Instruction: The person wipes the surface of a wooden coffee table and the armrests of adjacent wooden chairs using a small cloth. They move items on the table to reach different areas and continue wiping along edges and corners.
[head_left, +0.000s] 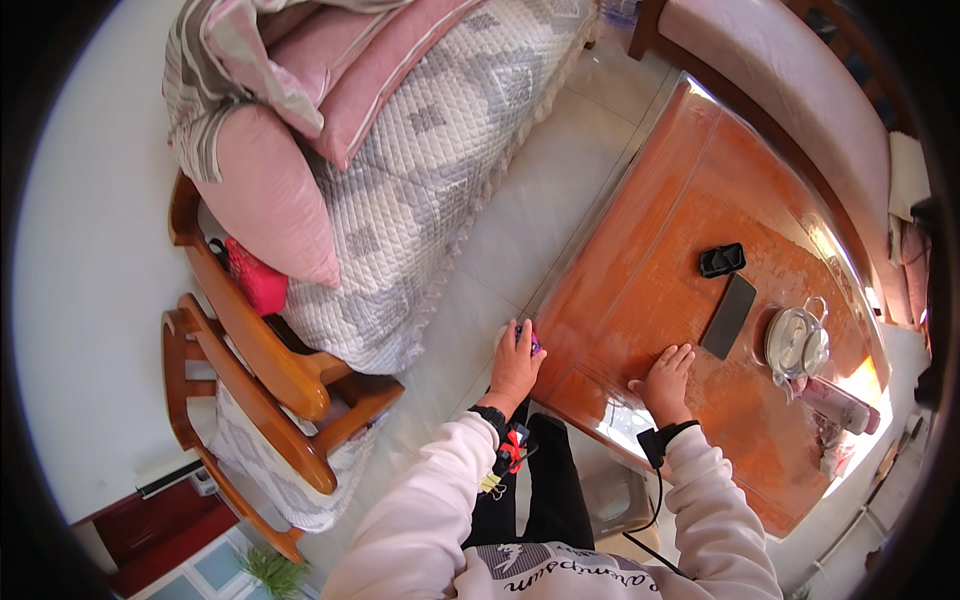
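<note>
My left hand (516, 366) is at the near left corner of an orange-brown wooden table (630, 247), closed around a small multicoloured object (535, 343). Pink and dark patches of it show past the fingers; the rest is hidden by the hand. Palm down, my right hand (666, 384) rests on the tabletop with its fingers spread and nothing in it. Just beyond its fingertips lies a dark flat phone-like slab (728, 316). A small black open holder (722, 260) stands past that slab.
A glass teapot (796, 343) and a pink box-like item (838, 405) stand on the table's right. Left of the tiled floor (480, 300) is a wooden-armed sofa with a quilted cover (420, 195) and a pink cushion (262, 187). A cable (658, 510) hangs from my right wrist.
</note>
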